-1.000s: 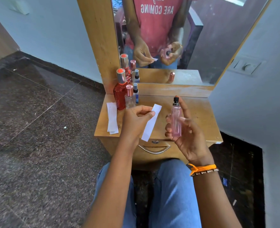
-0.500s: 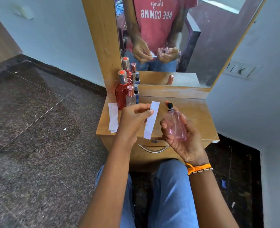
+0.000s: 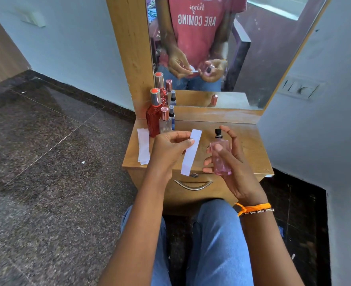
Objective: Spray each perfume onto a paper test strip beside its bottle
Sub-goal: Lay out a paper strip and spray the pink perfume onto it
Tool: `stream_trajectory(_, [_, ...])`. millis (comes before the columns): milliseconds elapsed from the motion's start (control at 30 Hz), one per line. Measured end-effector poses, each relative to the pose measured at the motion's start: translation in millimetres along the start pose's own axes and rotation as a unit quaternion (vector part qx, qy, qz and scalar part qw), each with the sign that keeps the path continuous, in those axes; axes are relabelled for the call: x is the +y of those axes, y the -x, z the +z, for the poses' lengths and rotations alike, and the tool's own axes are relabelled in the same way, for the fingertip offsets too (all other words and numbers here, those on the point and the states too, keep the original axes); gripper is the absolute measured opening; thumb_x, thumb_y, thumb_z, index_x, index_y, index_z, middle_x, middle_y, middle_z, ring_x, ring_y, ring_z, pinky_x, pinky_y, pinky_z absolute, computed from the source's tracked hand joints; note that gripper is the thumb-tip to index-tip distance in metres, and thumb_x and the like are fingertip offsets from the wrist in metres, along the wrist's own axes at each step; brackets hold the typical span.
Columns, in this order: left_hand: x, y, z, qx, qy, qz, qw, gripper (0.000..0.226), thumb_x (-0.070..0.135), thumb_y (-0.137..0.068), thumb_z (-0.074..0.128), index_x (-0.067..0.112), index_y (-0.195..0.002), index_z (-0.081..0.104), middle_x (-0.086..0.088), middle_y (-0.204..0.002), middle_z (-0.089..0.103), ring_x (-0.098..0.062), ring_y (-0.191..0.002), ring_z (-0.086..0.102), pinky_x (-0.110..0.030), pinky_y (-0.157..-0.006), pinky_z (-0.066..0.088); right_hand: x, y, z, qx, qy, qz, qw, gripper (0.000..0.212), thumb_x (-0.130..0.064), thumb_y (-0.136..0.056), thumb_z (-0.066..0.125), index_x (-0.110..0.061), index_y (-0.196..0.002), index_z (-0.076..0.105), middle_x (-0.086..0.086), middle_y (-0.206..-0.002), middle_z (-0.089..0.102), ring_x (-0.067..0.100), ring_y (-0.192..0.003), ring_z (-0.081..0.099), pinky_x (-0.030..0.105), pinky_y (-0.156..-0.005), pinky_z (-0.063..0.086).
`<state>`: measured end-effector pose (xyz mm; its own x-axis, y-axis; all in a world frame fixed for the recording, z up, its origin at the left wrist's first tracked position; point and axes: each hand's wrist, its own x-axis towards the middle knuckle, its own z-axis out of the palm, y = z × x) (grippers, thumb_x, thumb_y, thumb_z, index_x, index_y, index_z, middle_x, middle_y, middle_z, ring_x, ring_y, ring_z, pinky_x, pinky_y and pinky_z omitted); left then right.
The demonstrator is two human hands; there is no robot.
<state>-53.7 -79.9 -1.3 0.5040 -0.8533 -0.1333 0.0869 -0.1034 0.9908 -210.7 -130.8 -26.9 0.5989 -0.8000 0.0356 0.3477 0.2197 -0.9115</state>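
My left hand [image 3: 168,149] pinches a white paper test strip [image 3: 191,152] near its top, and the strip hangs upright over the front of the wooden dresser top [image 3: 246,139]. My right hand [image 3: 230,159] grips a clear pink perfume bottle [image 3: 221,155] upright, its black spray nozzle uncapped, my index finger raised beside the nozzle. Bottle and strip sit a few centimetres apart. A tall red bottle [image 3: 154,115], a small clear bottle with a rose cap [image 3: 164,120] and a small blue bottle [image 3: 172,118] stand at the back left.
Several spare paper strips [image 3: 143,146] lie at the dresser's left edge. A mirror [image 3: 222,48] rises behind the top and reflects my hands and a loose rose-gold cap. Below is a drawer with a metal handle [image 3: 193,184]. A wall switch panel [image 3: 299,89] sits at the right.
The pink bottle has turned from edge-on to face-on in my right hand and dropped slightly lower. The strip stays pinched in my left hand beside it.
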Motion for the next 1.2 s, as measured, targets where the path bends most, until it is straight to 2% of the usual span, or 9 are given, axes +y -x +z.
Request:
stream_trajectory(100, [-1.9,0.5,0.0,-0.013,-0.012,-0.008,1.0,0.017,0.004,-0.08,0.068,0.015,-0.093,0.071,0.008,-0.086,0.069,-0.004,-0.081,0.064,-0.016,-0.065,0.051,-4.3,0.3,3.5,-0.001,0.155,-0.043,0.987,0.05,-0.014,-0.088,0.062,-0.042,-0.126,0.045,0.004,-0.092,0.059,0.016,-0.063,0.062,0.027,-0.054,0.054])
stream_trajectory(200, [-4.0,0.7,1.1,-0.022,-0.022,-0.014,0.999,0.019,0.005,-0.08,0.068,0.011,-0.099,0.07,0.004,-0.089,0.069,-0.007,-0.084,0.064,-0.018,-0.067,0.051,-6.3,-1.0,6.7,0.01,0.298,-0.089,0.95,0.06,-0.006,-0.078,0.061,-0.046,-0.122,0.048,-0.007,-0.09,0.061,0.006,-0.063,0.057,0.019,-0.052,0.048])
stream_trajectory(367, [-6.9,1.6,4.6,-0.031,-0.031,-0.017,0.999,0.023,0.007,-0.082,0.067,0.009,-0.104,0.069,0.0,-0.095,0.068,-0.009,-0.085,0.063,-0.015,-0.066,0.05,-2.4,-2.4,10.9,0.024,0.389,-0.101,0.915,0.058,-0.008,-0.072,0.056,-0.036,-0.122,0.048,-0.014,-0.078,0.059,0.0,-0.056,0.052,0.009,-0.051,0.04])
stream_trajectory(500, [-7.6,3.8,7.7,-0.034,-0.03,-0.012,0.999,0.025,0.003,-0.082,0.066,0.005,-0.106,0.068,-0.006,-0.099,0.069,-0.014,-0.089,0.063,-0.022,-0.074,0.051,-0.4,-1.3,11.6,0.009,0.407,-0.109,0.907,0.06,-0.001,-0.078,0.059,-0.036,-0.124,0.044,-0.015,-0.089,0.057,-0.005,-0.06,0.055,0.005,-0.052,0.04])
stream_trajectory(600, [-7.7,5.0,8.8,-0.029,-0.043,-0.003,0.999,0.024,0.002,-0.081,0.066,0.006,-0.105,0.069,-0.005,-0.099,0.069,-0.01,-0.084,0.062,-0.019,-0.071,0.05,1.7,-1.9,9.8,0.014,0.412,-0.104,0.905,0.061,-0.001,-0.077,0.058,-0.041,-0.12,0.044,-0.023,-0.079,0.056,-0.002,-0.054,0.052,0.007,-0.049,0.038])
stream_trajectory(833, [-10.3,4.0,7.9,-0.023,-0.052,-0.01,0.998,0.025,0.005,-0.082,0.067,0.008,-0.107,0.068,-0.001,-0.099,0.067,-0.006,-0.084,0.06,-0.014,-0.065,0.048,4.7,-2.3,5.3,0.034,0.385,-0.09,0.918,0.054,-0.01,-0.071,0.053,-0.033,-0.12,0.047,-0.012,-0.07,0.054,0.003,-0.05,0.043,0.026,-0.052,0.039])
stream_trajectory(1000, [-14.5,1.6,7.2,-0.017,-0.04,-0.017,0.999,0.022,0.005,-0.08,0.068,0.011,-0.101,0.07,0.009,-0.086,0.067,0.0,-0.077,0.061,-0.007,-0.056,0.048,1.8,-1.5,6.4,0.048,0.363,-0.099,0.925,0.065,0.001,-0.081,0.054,-0.055,-0.111,0.043,-0.01,-0.079,0.057,0.011,-0.058,0.05,0.027,-0.054,0.043])
stream_trajectory(1100, [-19.4,-3.1,8.9,-0.003,-0.054,-0.017,0.998,0.026,0.003,-0.08,0.068,0.015,-0.102,0.067,0.006,-0.086,0.067,-0.002,-0.08,0.062,-0.012,-0.062,0.052,3.6,-2.7,4.3,0.07,0.351,-0.091,0.929,0.063,-0.001,-0.085,0.056,-0.055,-0.113,0.04,0.001,-0.081,0.057,0.02,-0.059,0.051,0.036,-0.053,0.047])
stream_trajectory(1200, [-24.3,-14.7,12.5,0.029,-0.104,-0.025,0.994,0.03,0.004,-0.079,0.069,0.018,-0.105,0.06,0.002,-0.086,0.067,-0.007,-0.08,0.063,-0.023,-0.072,0.053,7.8,-3.4,2.5,0.084,0.347,-0.095,0.929,0.052,-0.012,-0.089,0.058,-0.043,-0.124,0.036,-0.005,-0.085,0.054,0.019,-0.068,0.055,0.041,-0.065,0.052])
